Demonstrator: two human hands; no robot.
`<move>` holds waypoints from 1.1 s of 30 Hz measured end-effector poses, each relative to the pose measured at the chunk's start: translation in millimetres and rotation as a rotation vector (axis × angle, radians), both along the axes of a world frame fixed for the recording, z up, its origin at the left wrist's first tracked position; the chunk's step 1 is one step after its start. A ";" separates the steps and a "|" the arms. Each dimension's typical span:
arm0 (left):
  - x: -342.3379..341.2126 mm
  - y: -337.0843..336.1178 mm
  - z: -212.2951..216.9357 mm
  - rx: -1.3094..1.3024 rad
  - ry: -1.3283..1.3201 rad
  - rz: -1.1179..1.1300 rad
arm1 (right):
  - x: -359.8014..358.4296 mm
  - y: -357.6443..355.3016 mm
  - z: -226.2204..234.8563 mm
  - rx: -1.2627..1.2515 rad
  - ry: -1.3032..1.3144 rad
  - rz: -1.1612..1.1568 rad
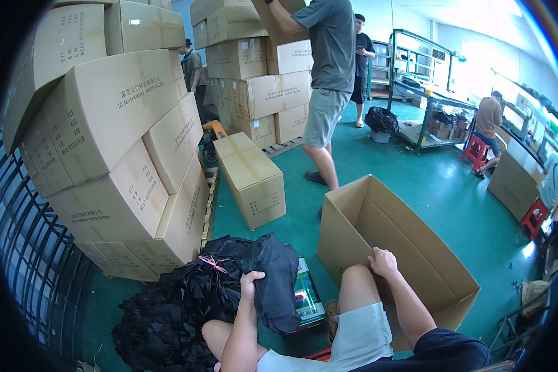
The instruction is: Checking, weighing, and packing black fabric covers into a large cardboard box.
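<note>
My left hand [251,285] is closed on the edge of a smooth, dark black bag [274,285], held upright beside my left knee. What is inside the bag, if anything, is hidden. My right hand [384,261] grips the near upper edge of an open cardboard box [428,248], which stands before my right knee; the part of its inside that shows is bare cardboard. Against the held bag, on the left, lies a heap of black plastic bags [167,310] with a pink tie [214,263] around one gathered part.
A green-and-white package [308,291] lies on the floor between my legs. Stacked cartons [124,118] rise at the left. One closed carton [251,180] stands ahead. Close by, a standing person [332,80] holds a carton. Further right, someone sits on a red stool [475,152].
</note>
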State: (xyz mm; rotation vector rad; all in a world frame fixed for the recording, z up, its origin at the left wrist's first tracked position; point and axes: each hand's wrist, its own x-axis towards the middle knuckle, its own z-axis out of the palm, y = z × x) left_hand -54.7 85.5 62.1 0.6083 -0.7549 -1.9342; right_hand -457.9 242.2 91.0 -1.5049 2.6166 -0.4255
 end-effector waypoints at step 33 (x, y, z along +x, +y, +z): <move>40.8 134.4 -11.6 0.114 -0.167 0.045 | -15.4 3.2 -16.8 -0.197 0.002 0.080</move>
